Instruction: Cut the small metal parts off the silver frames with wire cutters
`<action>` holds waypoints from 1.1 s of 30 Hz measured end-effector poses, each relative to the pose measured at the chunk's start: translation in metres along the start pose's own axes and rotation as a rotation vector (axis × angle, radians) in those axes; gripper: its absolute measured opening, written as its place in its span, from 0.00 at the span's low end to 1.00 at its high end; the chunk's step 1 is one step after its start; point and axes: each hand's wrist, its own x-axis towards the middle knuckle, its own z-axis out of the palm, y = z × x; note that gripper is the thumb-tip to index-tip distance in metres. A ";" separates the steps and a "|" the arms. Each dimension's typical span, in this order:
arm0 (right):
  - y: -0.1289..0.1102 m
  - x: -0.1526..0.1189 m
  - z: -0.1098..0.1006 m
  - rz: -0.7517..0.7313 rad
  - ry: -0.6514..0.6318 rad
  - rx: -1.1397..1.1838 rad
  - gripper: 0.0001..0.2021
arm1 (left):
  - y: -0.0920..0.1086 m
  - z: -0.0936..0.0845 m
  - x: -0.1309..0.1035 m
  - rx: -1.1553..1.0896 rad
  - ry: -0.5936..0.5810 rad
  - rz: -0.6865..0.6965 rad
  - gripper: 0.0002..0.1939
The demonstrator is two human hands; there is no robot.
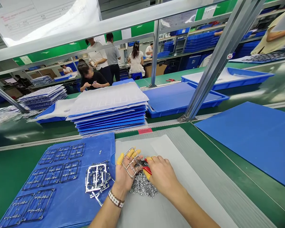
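My left hand, palm up with yellow finger covers, holds a small rectangular metal frame with inner crossbars. My right hand, also with yellow covers on some fingers, is closed around red-handled pliers. The pliers' dark jaws are at the right side of the frame, and their tip is hard to make out. Below both hands is a heap of small shiny metal pieces on a pale sheet. Left of my left hand lies a loose pile of silvery frames.
Several dark frames lie in rows on a blue sheet. Behind the bench edge stand a stack of blue and white sheets and blue trays. A metal post rises at right. Other people work farther back.
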 end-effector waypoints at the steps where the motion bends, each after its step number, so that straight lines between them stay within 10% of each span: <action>1: -0.001 0.001 0.000 0.000 -0.003 -0.005 0.07 | -0.001 0.001 0.000 0.013 0.014 0.013 0.24; 33: -0.021 -0.006 -0.012 -0.045 -0.051 0.028 0.09 | -0.002 0.000 0.001 0.038 0.112 0.152 0.27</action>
